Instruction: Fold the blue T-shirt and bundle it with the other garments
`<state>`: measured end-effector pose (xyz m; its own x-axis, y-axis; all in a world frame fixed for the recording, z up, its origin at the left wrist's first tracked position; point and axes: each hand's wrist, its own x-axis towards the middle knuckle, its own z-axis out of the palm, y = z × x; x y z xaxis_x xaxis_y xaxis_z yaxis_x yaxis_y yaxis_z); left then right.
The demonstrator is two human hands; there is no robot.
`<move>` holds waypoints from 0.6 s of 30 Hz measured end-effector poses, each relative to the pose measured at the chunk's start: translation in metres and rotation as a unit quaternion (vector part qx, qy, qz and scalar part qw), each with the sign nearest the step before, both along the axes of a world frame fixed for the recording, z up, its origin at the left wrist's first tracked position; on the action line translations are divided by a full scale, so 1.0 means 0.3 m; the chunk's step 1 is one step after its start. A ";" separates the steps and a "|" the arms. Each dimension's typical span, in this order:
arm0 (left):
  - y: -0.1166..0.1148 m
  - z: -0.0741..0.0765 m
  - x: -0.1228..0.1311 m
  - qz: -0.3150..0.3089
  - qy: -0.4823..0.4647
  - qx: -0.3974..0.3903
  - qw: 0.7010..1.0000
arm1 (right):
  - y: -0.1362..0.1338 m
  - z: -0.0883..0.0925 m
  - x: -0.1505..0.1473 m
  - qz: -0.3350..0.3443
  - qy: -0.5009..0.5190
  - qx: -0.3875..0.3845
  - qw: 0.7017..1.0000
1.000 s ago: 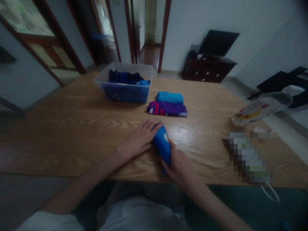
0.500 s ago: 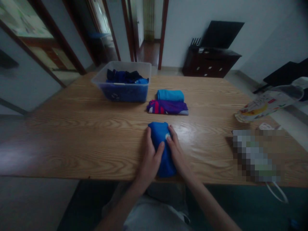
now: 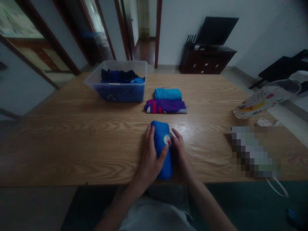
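At the near edge of the worktop [image 3: 101, 141], in front of the person's body, lies a blue cloth bundle [image 3: 160, 134], folded into a long, narrow shape with its length running away from the person. A round white emblem [image 3: 167, 140] with a red figure shows on its upper face, towards the right side. The left hand [image 3: 151, 157] grasps the bundle: its fingers lie along the left side and its thumb presses on top, just below the emblem. The right hand [image 3: 181, 150] is at the opposite side, its fingers loosely bent and released; whether they touch the cloth I cannot tell.

Beyond the bundle, apart from it, a purple folded cloth [image 3: 170, 106] with red stripes lies against a light blue rolled cloth [image 3: 167, 94]. To their left stands a clear plastic tub [image 3: 120, 91] holding dark and blue cloths [image 3: 120, 76]. Towards the right end are a printed plastic bag [image 3: 261, 101] and, nearer, a pixelated object [image 3: 255, 150] with a white loop [image 3: 278, 187] hanging past the edge.
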<state>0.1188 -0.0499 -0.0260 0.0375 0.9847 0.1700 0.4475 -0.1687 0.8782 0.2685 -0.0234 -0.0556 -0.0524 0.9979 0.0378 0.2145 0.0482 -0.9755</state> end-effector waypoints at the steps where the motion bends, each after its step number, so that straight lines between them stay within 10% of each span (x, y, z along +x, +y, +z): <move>1: -0.012 0.009 -0.017 -0.021 0.033 0.005 0.999 | 0.009 0.005 0.033 0.018 0.008 -0.006 1.000; 7: -0.049 0.075 -0.113 -0.151 0.216 0.083 0.961 | 0.109 0.161 0.171 0.105 -0.066 0.041 0.991; 11: 0.010 0.127 -0.119 -0.378 0.267 0.272 0.844 | 0.224 0.280 0.125 0.191 -0.117 0.110 0.968; 14: 0.094 0.140 -0.087 -0.493 0.274 0.339 0.753 | 0.309 0.302 0.042 0.298 -0.153 0.180 0.925; 18: 0.185 0.113 -0.051 -0.531 0.272 0.355 0.720 | 0.369 0.257 -0.038 0.389 -0.214 0.227 0.867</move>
